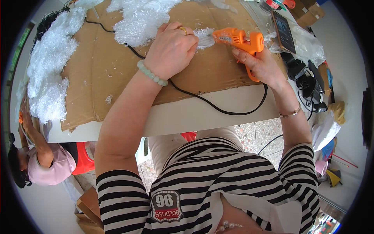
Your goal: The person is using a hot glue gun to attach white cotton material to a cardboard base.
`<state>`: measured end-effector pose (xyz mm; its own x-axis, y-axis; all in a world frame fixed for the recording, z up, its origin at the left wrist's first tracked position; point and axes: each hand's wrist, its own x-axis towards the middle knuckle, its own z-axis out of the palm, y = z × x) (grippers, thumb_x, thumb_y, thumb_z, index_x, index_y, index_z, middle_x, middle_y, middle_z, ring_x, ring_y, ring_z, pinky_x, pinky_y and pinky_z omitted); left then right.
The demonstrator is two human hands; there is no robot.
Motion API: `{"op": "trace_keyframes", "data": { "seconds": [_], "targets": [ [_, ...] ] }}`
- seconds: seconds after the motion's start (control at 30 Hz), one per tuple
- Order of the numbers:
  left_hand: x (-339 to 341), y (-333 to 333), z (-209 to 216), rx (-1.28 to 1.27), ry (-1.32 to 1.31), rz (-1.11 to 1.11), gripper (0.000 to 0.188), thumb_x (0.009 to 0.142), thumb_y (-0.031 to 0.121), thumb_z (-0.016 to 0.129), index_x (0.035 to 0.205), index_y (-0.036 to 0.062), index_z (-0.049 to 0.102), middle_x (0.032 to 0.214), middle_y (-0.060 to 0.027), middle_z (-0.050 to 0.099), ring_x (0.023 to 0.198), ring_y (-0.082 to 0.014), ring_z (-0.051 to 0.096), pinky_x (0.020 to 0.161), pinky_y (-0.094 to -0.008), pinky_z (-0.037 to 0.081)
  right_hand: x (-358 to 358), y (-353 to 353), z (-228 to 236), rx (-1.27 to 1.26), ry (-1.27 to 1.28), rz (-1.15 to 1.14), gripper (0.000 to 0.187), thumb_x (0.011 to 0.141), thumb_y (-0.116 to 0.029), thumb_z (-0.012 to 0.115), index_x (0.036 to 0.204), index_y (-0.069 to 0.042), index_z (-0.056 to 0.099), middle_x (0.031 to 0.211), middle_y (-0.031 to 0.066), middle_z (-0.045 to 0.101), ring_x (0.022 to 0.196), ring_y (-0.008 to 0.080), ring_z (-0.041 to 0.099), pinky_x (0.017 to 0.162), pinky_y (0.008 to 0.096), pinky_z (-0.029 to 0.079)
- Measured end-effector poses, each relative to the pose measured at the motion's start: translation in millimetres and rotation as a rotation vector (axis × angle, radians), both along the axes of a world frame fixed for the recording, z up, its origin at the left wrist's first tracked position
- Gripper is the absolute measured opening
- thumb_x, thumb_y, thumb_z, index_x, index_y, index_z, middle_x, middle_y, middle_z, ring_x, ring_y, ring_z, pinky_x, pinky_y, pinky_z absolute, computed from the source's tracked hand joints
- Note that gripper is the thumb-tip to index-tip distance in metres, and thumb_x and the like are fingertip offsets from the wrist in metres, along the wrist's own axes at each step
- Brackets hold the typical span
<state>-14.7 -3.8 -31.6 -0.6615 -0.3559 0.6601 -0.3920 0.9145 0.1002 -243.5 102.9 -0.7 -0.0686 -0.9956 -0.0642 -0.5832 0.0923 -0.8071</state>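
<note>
My right hand (pixel 265 66) is wrapped round the handle of an orange hot glue gun (pixel 233 37), with the thumb along its back side. The nozzle points left and meets the end of a small bundle of white strands (pixel 204 39). My left hand (pixel 171 48) is closed on that bundle, its fingers curled and its fingertips mostly hidden beneath the knuckles. Just beyond the left hand lies a fluffy heap of shiny white strands (pixel 136 23). Both hands are above a brown cardboard sheet (pixel 210 74) on the table.
A black cord (pixel 218 111) loops from the gun handle along the table's white front edge (pixel 187 117). At the right are a phone (pixel 283 31), clear plastic bags (pixel 309 46) and black adapters (pixel 307 80). More white strands (pixel 52 66) hang over the left side, near another person (pixel 50 163).
</note>
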Motion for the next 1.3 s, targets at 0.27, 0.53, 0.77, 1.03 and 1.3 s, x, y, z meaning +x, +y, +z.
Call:
{"op": "trace_keyframes", "data": {
  "seconds": [0.27, 0.53, 0.77, 1.03, 1.3],
  "targets": [
    [2, 4, 5, 0.072, -0.047, 0.016, 0.007, 0.074, 0.006, 0.062, 0.079, 0.0051, 0.067, 0.087, -0.0038, 0.063, 0.093, -0.0276, 0.055, 0.088, -0.0379, 0.040, 1, 4, 3, -0.010, 0.026, 0.018, 0.026, 0.091, -0.026, 0.060, 0.101, -0.002, 0.056, 0.083, -0.0006, 0.056, 0.077, 0.0082, 0.051, 0.072, 0.0240, 0.044],
    [1, -1, 0, 0.010, 0.014, 0.001, 0.007, 0.073, 0.008, 0.062, 0.069, 0.0075, 0.068, 0.080, -0.0007, 0.063, 0.085, -0.0225, 0.054, 0.081, -0.0368, 0.041, 4, 12, 8, -0.028, -0.002, 0.019, 0.028, 0.090, -0.027, 0.061, 0.102, -0.002, 0.056, 0.084, -0.0010, 0.056, 0.078, 0.0082, 0.052, 0.071, 0.0242, 0.044],
    [2, -1, -2, 0.011, 0.008, 0.010, 0.007, 0.072, 0.008, 0.062, 0.070, 0.0081, 0.068, 0.082, -0.0006, 0.063, 0.087, -0.0220, 0.054, 0.082, -0.0369, 0.040, 6, 15, 9, -0.009, -0.024, 0.027, 0.026, 0.090, -0.025, 0.060, 0.101, -0.002, 0.056, 0.083, -0.0010, 0.055, 0.076, 0.0080, 0.051, 0.069, 0.0238, 0.043],
    [3, -2, -2, 0.020, -0.022, 0.023, 0.008, 0.070, 0.006, 0.061, 0.071, 0.0088, 0.069, 0.085, -0.0004, 0.062, 0.089, -0.0219, 0.053, 0.084, -0.0376, 0.039, 5, 19, 12, 0.033, -0.010, 0.038, 0.024, 0.089, -0.024, 0.061, 0.099, -0.003, 0.056, 0.080, -0.0009, 0.054, 0.073, 0.0079, 0.050, 0.066, 0.0229, 0.042],
    [4, -3, -4, 0.062, -0.005, 0.027, 0.011, 0.072, 0.007, 0.060, 0.075, 0.0097, 0.070, 0.087, -0.0006, 0.063, 0.092, -0.0226, 0.054, 0.087, -0.0396, 0.039, 10, 18, 11, 0.069, -0.005, 0.054, 0.024, 0.088, -0.024, 0.063, 0.097, -0.003, 0.056, 0.078, -0.0011, 0.054, 0.072, 0.0079, 0.050, 0.065, 0.0229, 0.041]
  ]
}}
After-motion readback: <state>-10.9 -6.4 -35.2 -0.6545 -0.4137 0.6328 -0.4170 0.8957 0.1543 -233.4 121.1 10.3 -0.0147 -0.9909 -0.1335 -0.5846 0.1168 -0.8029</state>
